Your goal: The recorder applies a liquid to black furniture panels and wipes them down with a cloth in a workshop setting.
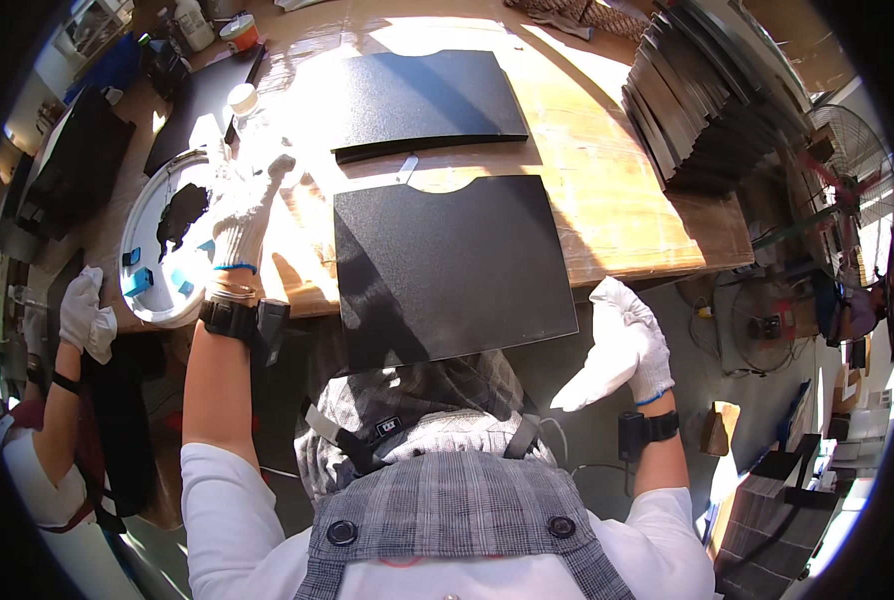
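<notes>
Between the 2 gloved hands a black panel (452, 265) lies flat, overhanging the table (607, 200) edge for easy reach, while the left hand (242, 205) stretches open-fingered toward the paint tray (152, 215) and the right hand (622, 345) hovers open, empty.

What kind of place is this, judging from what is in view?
Probably a small workshop or factory floor. A wooden workbench carries flat black panels, with a big stack of the same panels at its right end. The person wears white work gloves, and a floor fan stands nearby.
</notes>
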The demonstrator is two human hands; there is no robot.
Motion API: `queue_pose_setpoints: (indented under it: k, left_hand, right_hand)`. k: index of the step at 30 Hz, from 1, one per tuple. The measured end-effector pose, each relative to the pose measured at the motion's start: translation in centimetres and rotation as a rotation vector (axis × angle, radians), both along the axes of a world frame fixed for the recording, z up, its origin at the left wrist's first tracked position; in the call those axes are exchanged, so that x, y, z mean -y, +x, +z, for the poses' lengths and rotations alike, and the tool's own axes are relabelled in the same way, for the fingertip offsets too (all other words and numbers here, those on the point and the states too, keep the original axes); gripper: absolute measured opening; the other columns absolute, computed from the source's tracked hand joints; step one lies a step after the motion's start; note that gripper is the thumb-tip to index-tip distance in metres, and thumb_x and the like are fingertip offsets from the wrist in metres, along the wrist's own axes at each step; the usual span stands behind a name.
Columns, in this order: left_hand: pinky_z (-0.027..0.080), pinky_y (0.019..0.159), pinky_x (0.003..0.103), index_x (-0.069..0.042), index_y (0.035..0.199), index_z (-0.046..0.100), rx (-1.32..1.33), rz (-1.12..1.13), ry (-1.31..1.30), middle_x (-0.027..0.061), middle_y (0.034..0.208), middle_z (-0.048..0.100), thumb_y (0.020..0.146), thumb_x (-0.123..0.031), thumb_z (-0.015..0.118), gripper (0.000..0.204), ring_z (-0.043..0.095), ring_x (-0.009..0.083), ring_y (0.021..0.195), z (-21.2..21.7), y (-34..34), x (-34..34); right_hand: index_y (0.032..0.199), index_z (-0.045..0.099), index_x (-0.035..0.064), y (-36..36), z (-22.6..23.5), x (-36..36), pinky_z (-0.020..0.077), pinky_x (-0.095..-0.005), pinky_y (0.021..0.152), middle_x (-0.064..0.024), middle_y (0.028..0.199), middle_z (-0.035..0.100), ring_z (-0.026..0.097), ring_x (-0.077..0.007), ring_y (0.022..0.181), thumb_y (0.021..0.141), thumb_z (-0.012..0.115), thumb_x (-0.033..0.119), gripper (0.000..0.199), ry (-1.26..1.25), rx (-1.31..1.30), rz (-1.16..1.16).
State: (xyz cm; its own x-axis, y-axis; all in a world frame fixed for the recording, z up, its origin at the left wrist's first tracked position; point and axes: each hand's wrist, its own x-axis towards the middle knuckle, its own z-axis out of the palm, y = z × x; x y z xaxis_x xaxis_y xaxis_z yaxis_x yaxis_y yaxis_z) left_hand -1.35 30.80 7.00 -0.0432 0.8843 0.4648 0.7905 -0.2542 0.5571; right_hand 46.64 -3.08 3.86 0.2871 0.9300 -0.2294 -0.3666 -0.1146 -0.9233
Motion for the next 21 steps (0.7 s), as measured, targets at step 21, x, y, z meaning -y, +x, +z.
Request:
queue_pose_setpoints:
  k: [21]
  left_hand:
    - [0.050, 0.082, 0.043, -0.016, 0.150, 0.048, -0.848, -0.661, 0.118, 0.0132, 0.098, 0.063, 0.090, -0.013, 0.061, 0.061, 0.064, 0.0294, 0.089, 5.3, 14.4, 5.5]
  right_hand:
    - [0.145, 0.049, -0.0068, 2.1, -2.4, 2.2, 0.0485, -0.0352, 0.109, -0.0174, 0.139, 0.061, 0.062, -0.0252, 0.124, 0.093, 0.046, -0.004, 0.053, -0.036, -0.129, -0.162]
